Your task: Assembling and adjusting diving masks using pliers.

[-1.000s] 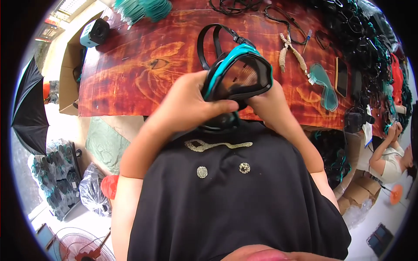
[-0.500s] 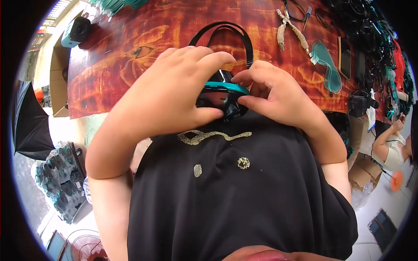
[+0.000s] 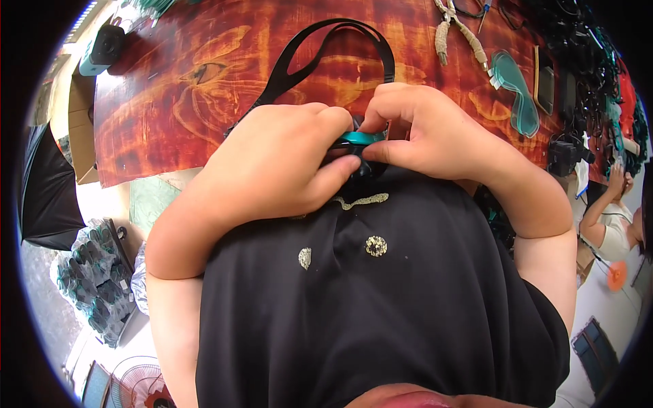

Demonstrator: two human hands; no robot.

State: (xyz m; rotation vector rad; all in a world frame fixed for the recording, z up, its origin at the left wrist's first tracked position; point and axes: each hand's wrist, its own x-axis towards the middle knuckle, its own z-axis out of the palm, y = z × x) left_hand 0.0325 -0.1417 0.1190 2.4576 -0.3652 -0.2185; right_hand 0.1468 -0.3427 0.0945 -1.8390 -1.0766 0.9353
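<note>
Close to my shirt, at the table's near edge, I hold a diving mask with a teal rim [image 3: 365, 138] and black body between both hands. My left hand [image 3: 282, 153] is closed over its left side, the thumb along the lower edge. On the right end, my right hand [image 3: 425, 129] pinches the rim between thumb and fingers. Its black strap [image 3: 320, 28] loops out over the table beyond my hands. Much of the mask is hidden behind my fingers.
Pliers with wrapped handles [image 3: 443, 42] lie at the far right of the wooden table [image 3: 183, 47], near a clear teal lens-shaped piece [image 3: 515, 95] and a dark flat rectangular object [image 3: 543, 80]. A small boxy device [image 3: 102, 49] stands far left. Another person [image 3: 605, 228] is at right.
The mask has tilted, so less of its dark front shows. My left hand has closed further over it, and the strap loop has spread wider to the left.
</note>
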